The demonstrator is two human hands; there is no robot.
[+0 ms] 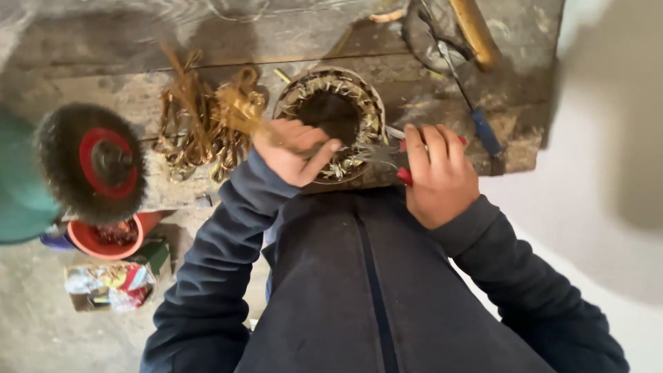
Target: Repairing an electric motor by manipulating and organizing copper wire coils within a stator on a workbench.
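A round motor stator (336,124) with coppery wire windings around a dark bore lies on the worn wooden bench (138,62), close to my body. My left hand (293,150) rests on its near-left rim, fingers closed on a strand of the winding wire. My right hand (440,173) grips red-handled pliers (394,155) whose metal jaws point left into the windings at the stator's right rim. A loose tangle of pulled copper wire (204,124) lies just left of the stator.
A bench grinder's wire brush wheel (91,161) with a red hub sits at the left. Below it are an orange bowl (103,238) and a small cardboard box (114,284). A blue-handled tool (483,131) and a wooden handle (476,31) lie at the bench's right.
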